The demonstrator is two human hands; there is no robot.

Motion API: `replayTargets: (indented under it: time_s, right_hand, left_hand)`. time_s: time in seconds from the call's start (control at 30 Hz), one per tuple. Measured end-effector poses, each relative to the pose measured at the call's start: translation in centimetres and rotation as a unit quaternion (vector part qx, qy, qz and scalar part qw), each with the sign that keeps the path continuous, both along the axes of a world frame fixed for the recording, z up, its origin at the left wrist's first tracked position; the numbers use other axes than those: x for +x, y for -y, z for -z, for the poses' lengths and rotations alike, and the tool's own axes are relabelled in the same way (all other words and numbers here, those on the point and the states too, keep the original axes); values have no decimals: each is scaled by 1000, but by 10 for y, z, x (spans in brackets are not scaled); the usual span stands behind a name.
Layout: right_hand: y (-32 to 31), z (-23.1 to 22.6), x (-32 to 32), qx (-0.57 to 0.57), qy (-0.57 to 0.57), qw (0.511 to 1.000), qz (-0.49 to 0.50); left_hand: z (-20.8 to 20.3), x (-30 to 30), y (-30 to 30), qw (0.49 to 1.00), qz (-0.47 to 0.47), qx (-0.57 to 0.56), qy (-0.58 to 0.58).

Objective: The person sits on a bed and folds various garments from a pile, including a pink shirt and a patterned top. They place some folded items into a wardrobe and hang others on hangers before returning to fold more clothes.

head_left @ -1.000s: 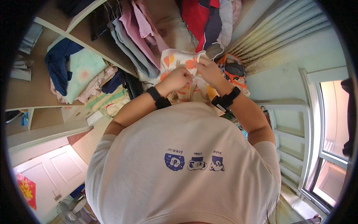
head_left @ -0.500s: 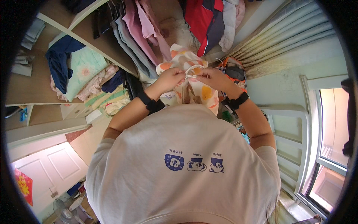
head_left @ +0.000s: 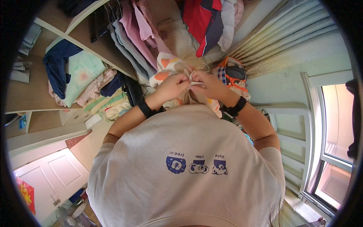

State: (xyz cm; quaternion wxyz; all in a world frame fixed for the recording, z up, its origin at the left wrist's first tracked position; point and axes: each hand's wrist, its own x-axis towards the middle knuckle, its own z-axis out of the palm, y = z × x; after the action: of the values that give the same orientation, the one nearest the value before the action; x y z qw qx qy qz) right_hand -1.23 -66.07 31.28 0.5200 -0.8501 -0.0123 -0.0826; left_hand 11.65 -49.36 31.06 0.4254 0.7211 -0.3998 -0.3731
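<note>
My left hand and my right hand are close together in front of my chest. Both have their fingers pinched on a thin white cord, which makes small loops between them. Under and around the hands bunches a white cloth with orange and yellow patches. Whether it is a garment or a bag, I cannot tell. Part of it is hidden behind my hands and shirt. A dark band sits on each wrist.
Ahead hang pink and grey clothes and a red and dark jacket. Folded clothes fill a shelf at the left. An orange-trimmed bag stands right of my hands, near a curtain and a white rail frame.
My hands have come closer together, the right one moving left and slightly down. The cord's loops have drawn in smaller, and the patterned cloth has shifted left and lower.
</note>
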Motion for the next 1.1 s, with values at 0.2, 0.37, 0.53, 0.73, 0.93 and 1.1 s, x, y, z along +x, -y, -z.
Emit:
replayTargets:
  time_s: [0.2,0.37,0.53,0.73,0.93,1.1]
  right_hand:
    - [-8,6,4,-69,-32,995,69]
    - [-7,-3,9,-67,6,995,79]
    - [-6,-16,6,-74,-12,988,135]
    - [1,-3,-5,-61,-38,981,178]
    - [47,54,-16,45,-134,954,265]
    - [70,80,-18,56,-103,956,267]
  left_hand:
    - [0,-2,-3,994,-20,-87,-67]
    - [5,-11,6,971,7,-26,239]
    - [6,-11,17,983,-9,-68,169]
    - [-9,-14,15,967,35,-13,253]
    - [-22,-14,2,948,108,24,299]
    - [-27,-15,-14,942,146,34,301]
